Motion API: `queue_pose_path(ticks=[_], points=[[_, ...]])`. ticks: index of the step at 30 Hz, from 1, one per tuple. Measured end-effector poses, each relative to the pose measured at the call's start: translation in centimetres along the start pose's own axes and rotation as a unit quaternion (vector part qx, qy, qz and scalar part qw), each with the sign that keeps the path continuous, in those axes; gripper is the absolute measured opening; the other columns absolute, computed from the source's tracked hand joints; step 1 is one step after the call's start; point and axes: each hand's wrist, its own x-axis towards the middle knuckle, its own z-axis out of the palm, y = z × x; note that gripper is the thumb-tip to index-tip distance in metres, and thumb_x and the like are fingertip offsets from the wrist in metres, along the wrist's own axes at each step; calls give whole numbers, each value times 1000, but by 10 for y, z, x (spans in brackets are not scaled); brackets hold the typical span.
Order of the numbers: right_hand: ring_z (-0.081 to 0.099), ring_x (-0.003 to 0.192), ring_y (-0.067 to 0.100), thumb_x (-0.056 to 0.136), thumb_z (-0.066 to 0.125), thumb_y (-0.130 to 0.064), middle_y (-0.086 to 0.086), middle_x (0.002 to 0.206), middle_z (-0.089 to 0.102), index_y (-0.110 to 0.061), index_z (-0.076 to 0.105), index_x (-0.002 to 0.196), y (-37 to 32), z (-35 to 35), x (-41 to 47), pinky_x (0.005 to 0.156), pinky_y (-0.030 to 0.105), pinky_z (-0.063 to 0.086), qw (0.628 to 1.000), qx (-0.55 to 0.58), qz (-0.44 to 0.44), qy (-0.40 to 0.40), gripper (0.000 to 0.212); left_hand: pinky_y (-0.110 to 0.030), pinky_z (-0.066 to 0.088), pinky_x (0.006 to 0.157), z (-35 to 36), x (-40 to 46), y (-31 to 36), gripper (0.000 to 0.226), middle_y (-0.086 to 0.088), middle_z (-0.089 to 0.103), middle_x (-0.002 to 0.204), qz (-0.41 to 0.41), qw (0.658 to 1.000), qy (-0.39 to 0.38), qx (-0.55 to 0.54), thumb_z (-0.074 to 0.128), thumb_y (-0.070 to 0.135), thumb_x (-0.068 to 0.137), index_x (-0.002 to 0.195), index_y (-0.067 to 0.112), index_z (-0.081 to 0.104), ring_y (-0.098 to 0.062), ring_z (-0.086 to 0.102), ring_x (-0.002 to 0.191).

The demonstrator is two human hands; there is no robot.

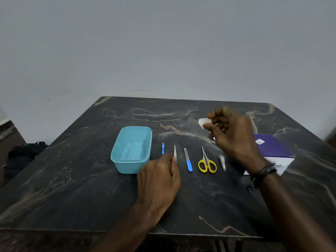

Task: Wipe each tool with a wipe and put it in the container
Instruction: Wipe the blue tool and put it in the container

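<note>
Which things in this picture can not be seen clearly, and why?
Head view:
- Wipe: blurred by motion, mostly hidden by the right hand.
- Tweezers: near end hidden under the left hand.
- Purple packet: partly hidden by the right wrist; its label is too small to read.
- Nail clipper: too small for detail.

No legible text — only a blurred white label (259, 142) on the purple packet (272, 146).

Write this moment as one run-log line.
left hand: grips tweezers | right hand: holds wipe | container: empty | wiped: none
</note>
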Motion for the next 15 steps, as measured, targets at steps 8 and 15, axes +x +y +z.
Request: queue_pose_path(ticks=[8, 15], points=[[62, 62, 7, 82, 74, -5, -2, 81, 72, -9, 73, 99, 15, 25, -32, 58, 23, 51, 985, -44, -149, 74, 18, -31, 38, 66, -4, 4, 16, 18, -6, 63, 102, -70, 956, -181, 222, 39, 16, 99, 107, 13, 55, -24, 62, 93], [59, 63, 5, 83, 73, -7, 1, 84, 74, -8, 73, 96, 20, 26, -43, 58, 25, 53, 988, -40, -147, 34, 13, -30, 44, 69, -9, 13, 19, 19, -7, 64, 105, -82, 930, -230, 274, 46, 13, 97, 109, 12, 61, -23, 63, 95]])
